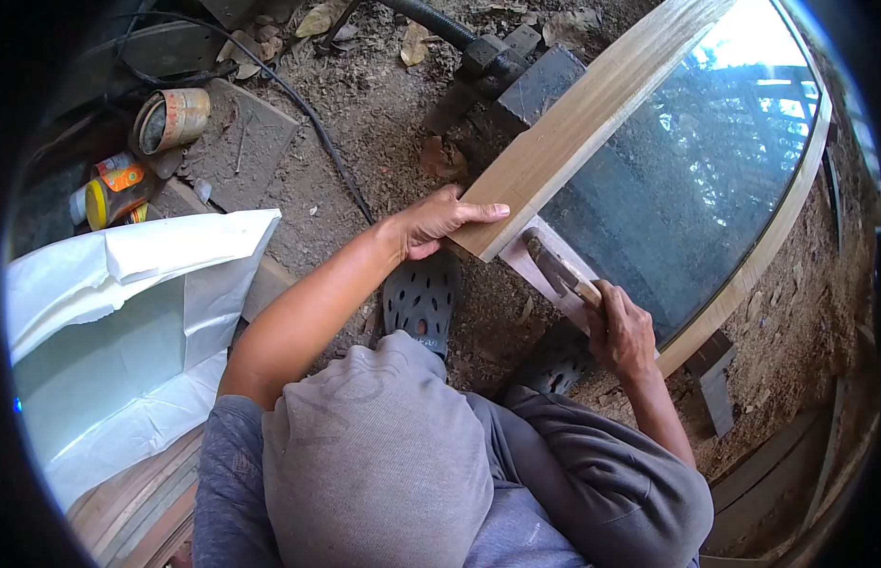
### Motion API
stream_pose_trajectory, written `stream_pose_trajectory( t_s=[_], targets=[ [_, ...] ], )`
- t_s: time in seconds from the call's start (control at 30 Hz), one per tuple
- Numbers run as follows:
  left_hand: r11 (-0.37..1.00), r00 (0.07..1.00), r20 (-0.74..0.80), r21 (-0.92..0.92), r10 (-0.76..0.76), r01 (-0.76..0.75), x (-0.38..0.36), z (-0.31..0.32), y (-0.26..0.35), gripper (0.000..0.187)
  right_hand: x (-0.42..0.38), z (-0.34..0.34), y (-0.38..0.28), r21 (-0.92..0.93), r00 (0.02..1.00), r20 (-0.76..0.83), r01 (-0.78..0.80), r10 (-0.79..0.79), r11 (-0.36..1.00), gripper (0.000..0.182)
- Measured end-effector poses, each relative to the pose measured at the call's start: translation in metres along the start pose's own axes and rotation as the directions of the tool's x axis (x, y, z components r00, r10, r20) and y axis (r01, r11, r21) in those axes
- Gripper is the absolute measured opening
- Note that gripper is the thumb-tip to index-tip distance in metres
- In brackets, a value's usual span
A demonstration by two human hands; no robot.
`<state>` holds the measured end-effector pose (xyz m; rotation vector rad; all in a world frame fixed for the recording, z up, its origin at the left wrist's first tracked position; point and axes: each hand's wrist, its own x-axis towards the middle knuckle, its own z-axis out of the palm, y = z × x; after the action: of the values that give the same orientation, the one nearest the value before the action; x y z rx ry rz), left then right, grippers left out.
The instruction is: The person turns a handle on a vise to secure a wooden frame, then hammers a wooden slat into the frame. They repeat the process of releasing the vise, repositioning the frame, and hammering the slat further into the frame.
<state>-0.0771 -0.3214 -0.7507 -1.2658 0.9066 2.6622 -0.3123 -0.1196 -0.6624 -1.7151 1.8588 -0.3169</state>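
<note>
A curved wooden frame (pixel 592 114) with a glass pane (pixel 682 180) lies slanting in front of me at the right. My left hand (pixel 447 222) grips the lower end of its thick straight rail, thumb on top and fingers curled beneath. In my right hand (pixel 622 329) is a hand tool (pixel 554 267) with a dark, slim metal end and a pale wooden part; its exact kind I cannot tell. The tool's metal end overlaps the pale short bottom rail (pixel 533 280), close to the corner by my left thumb. My fingers are wrapped round the tool near that rail.
Left of me stands a paper-edged glass panel (pixel 105 331) over stacked boards (pixel 142 506). Beyond it are a tin can (pixel 180 120), a yellow-lidded jar (pixel 97 205) and a black cable (pixel 313 118). A metal clamp (pixel 493 57) and dark block (pixel 540 90) sit beside the frame. Sawdust and leaves cover the ground.
</note>
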Motion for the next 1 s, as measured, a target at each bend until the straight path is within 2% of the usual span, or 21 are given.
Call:
stream_pose_trajectory(
  t_s=[0.1,0.17,0.2,0.23,0.3,0.37,0.47,0.57,0.6,0.73,0.83,0.87,0.93,1.0],
  targets=[
    [0.999,0.999,-0.033,0.032,0.013,-0.012,0.000,0.000,-0.001,0.068,-0.001,-0.007,-0.007,0.017,0.999,-0.045,0.009,-0.008,1.000,0.034],
    [1.000,1.000,-0.025,0.029,0.008,-0.007,-0.003,0.002,0.002,0.069,-0.009,-0.009,-0.009,0.093,0.979,-0.154,0.151,-0.136,0.984,0.032],
    [0.999,1.000,-0.015,0.031,0.006,-0.006,-0.005,0.003,0.005,0.070,-0.007,-0.008,-0.009,0.193,0.969,-0.183,0.201,-0.166,0.960,0.029],
    [0.999,1.000,-0.013,0.033,0.007,-0.006,-0.005,0.003,0.003,0.070,-0.004,-0.004,-0.007,0.191,0.969,-0.185,0.200,-0.165,0.961,0.029],
    [0.998,0.999,-0.002,0.038,0.049,-0.049,-0.002,0.002,0.002,0.073,0.003,0.008,-0.005,-0.063,0.999,0.018,-0.027,0.028,0.998,0.029],
    [0.998,0.999,-0.010,0.040,0.046,-0.046,-0.001,-0.001,0.003,0.073,0.008,-0.002,-0.013,-0.058,0.999,0.019,-0.033,0.034,0.998,0.028],
    [0.999,1.000,-0.012,0.050,0.017,-0.017,0.003,-0.002,-0.001,0.073,0.004,-0.006,-0.010,0.020,0.988,-0.156,0.000,0.003,1.000,0.025],
    [0.998,0.999,-0.041,0.065,0.010,-0.007,0.005,-0.006,-0.006,0.072,0.003,-0.006,0.000,-0.028,0.993,-0.117,0.031,-0.034,0.999,0.023],
    [0.997,0.998,-0.057,0.075,0.003,0.001,0.004,-0.004,-0.004,0.072,0.010,-0.004,0.001,-0.087,0.995,0.026,-0.090,0.092,0.992,0.021],
    [0.999,1.000,0.004,0.045,0.016,-0.016,-0.002,0.002,-0.002,0.072,0.007,-0.011,-0.009,-0.071,0.993,0.013,-0.113,0.114,0.991,0.020],
    [0.997,0.998,-0.061,0.074,0.004,0.001,-0.002,0.001,0.001,0.070,0.004,-0.007,-0.003,0.025,0.993,-0.116,-0.020,0.023,0.999,0.020],
    [0.998,0.998,-0.065,0.065,-0.022,0.026,-0.004,0.002,0.002,0.070,0.002,-0.005,-0.004,0.032,0.993,-0.110,-0.025,0.028,0.999,0.020],
    [0.997,0.997,-0.068,0.071,-0.022,0.027,-0.005,0.004,0.011,0.070,0.011,-0.006,0.000,-0.059,0.997,0.004,-0.073,0.073,0.996,0.022],
    [0.998,0.999,-0.050,0.057,0.010,-0.007,-0.008,0.007,0.009,0.071,0.009,-0.012,-0.005,-0.015,0.995,-0.011,-0.101,0.101,0.995,0.023]
  ],
)
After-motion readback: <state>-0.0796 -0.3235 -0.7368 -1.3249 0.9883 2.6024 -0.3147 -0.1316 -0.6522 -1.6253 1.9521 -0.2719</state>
